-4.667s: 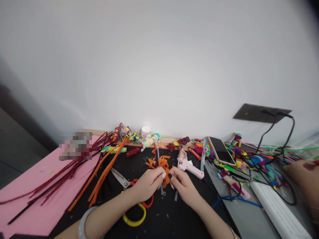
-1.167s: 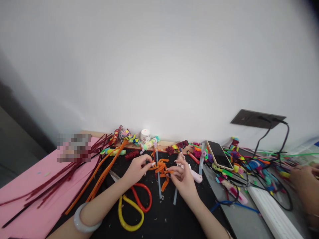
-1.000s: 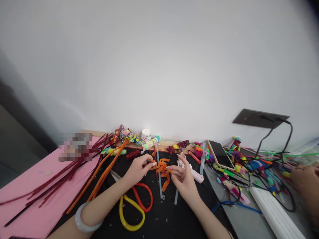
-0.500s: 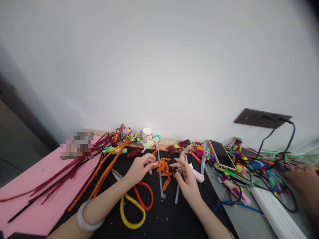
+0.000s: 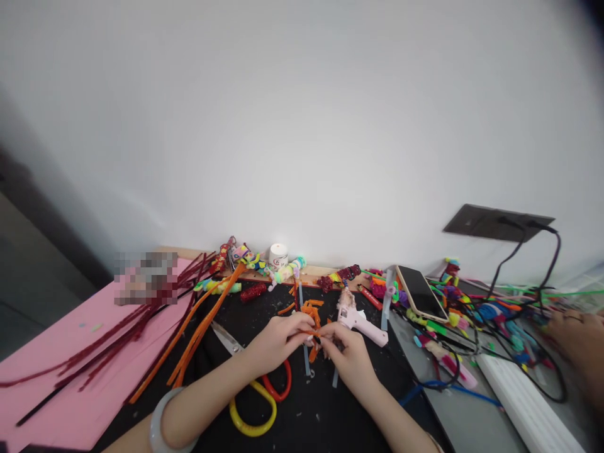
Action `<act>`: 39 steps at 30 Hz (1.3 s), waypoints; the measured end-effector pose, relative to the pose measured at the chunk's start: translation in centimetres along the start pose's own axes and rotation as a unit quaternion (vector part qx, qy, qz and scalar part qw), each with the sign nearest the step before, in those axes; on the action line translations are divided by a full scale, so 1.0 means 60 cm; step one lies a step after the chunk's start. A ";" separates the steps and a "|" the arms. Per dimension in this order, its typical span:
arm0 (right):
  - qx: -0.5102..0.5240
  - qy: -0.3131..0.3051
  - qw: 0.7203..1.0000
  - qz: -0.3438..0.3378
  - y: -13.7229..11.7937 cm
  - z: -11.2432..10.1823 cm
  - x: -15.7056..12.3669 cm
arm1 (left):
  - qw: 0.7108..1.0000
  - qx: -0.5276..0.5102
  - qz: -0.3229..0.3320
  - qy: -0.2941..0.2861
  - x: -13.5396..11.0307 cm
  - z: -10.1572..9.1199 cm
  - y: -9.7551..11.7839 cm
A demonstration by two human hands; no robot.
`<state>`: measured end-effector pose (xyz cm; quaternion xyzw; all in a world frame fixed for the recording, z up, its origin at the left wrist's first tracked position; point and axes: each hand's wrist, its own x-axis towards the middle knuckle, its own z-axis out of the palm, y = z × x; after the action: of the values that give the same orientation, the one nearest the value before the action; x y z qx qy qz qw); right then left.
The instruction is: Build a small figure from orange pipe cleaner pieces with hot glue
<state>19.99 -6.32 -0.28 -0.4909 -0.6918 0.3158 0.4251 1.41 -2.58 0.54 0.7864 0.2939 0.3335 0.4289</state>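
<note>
My left hand (image 5: 276, 343) and my right hand (image 5: 343, 355) meet over the black mat (image 5: 311, 415), fingertips pinched together on a short orange pipe-cleaner piece (image 5: 313, 333). Just beyond them lies a small heap of cut orange pipe-cleaner pieces (image 5: 309, 309). A pink glue gun (image 5: 361, 321) lies right of the heap. Scissors with a red and a yellow handle (image 5: 257, 402) rest under my left wrist. A pale bangle (image 5: 163, 421) is on my left forearm.
Long orange pipe cleaners (image 5: 198, 333) and dark red ones (image 5: 108, 349) lie on the left over a pink sheet (image 5: 51, 390). A phone (image 5: 419, 292), coloured craft pieces, cables and a white power strip (image 5: 523, 402) crowd the right, where another person's hand (image 5: 578, 340) works.
My hands had reached out to the orange heap with fingers apart; now they have drawn back toward me and closed together on one orange piece.
</note>
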 end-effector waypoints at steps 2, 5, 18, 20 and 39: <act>-0.004 0.011 1.000 0.000 0.002 -0.001 0.000 | 1.000 0.021 0.001 -0.008 0.002 -0.004 0.001; -0.007 0.035 0.999 0.003 0.004 -0.003 0.000 | 0.998 0.066 0.008 -0.020 0.005 -0.008 0.002; 0.057 0.051 0.996 0.038 0.011 0.004 -0.001 | 0.999 0.032 -0.026 0.020 0.007 -0.007 -0.005; 0.056 0.046 0.997 0.041 0.010 0.005 0.000 | 0.999 0.014 -0.039 0.020 0.007 -0.007 -0.004; 0.070 0.079 0.993 0.048 0.004 0.003 0.001 | 0.993 -0.100 -0.069 -0.003 0.011 -0.003 -0.019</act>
<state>19.91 -6.18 -0.54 -0.5160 -0.6079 0.3437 0.4960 1.46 -1.48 -0.17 0.7186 0.3112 0.3283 0.5282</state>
